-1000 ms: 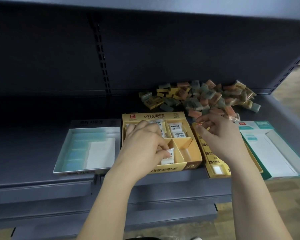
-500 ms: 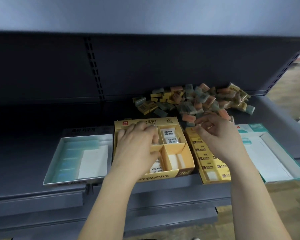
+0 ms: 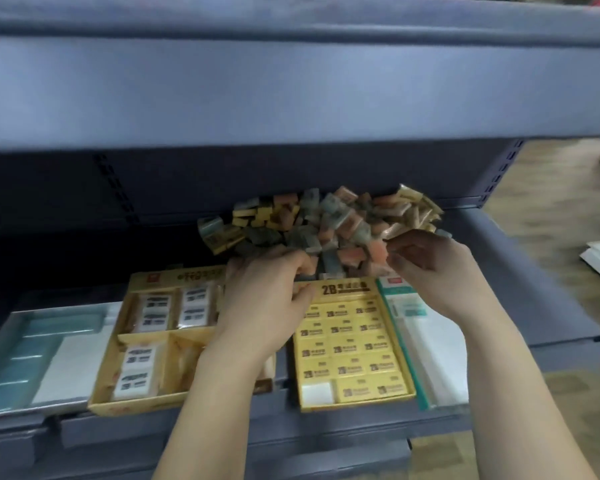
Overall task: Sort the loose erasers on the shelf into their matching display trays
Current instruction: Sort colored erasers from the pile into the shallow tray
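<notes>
A heap of loose erasers (image 3: 326, 223) in yellow, orange and grey-green wrappers lies at the back of the shelf. In front of it stand an orange compartment tray (image 3: 174, 336) with white erasers and a yellow 2B tray (image 3: 352, 344) nearly full of yellow erasers. My left hand (image 3: 267, 292) rests on the heap's front edge with its fingers curled down among grey erasers; whatever it holds is hidden. My right hand (image 3: 430, 268) is at the heap's right front, thumb and fingers pinched on an orange eraser (image 3: 378, 252).
A grey tray (image 3: 49, 344) with teal and white inserts stands at the far left. A green-edged white tray (image 3: 433, 327) stands at the far right. The upper shelf (image 3: 291, 81) overhangs low above the heap. The shelf's front lip runs below the trays.
Both hands have moved back from the trays to the eraser heap. The view has tilted up, so the upper shelf now fills the top.
</notes>
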Motion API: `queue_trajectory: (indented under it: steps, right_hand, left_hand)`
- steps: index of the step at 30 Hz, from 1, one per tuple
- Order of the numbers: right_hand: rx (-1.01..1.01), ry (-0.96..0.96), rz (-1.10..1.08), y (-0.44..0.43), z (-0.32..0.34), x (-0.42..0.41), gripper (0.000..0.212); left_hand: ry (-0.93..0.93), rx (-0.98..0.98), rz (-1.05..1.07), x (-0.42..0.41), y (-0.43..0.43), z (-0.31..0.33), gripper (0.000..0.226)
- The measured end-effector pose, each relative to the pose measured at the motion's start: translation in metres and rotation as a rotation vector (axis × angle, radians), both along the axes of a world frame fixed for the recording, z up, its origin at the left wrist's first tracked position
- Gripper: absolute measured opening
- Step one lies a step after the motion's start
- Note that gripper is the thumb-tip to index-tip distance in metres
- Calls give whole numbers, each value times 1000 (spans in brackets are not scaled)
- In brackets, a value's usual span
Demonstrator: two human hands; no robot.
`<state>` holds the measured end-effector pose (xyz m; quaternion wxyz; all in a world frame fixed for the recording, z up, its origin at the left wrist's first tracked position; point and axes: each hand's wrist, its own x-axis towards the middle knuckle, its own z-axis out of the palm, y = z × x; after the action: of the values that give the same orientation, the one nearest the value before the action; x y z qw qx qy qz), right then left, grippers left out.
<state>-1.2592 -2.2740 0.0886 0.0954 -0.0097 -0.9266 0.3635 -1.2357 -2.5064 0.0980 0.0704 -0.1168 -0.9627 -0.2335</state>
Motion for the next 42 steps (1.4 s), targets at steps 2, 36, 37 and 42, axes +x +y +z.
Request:
queue_trajectory:
  steps: [2,36,37,42]
  right_hand:
    - [-4,6,19,24,0,-8,11]
    - [191,-35,56,72,-23,-145,39]
    - [170,-43,64,74,-23,-145,39]
    - [38,-51,115,90,-23,-138,15]
  left_hand:
    - [-37,28,-4,-4,23,1,19]
    - [-46,122,293,3,126,-11,8]
    - [-46,126,287,2,128,-11,8]
    - [-42,131,272,-2,132,-12,7]
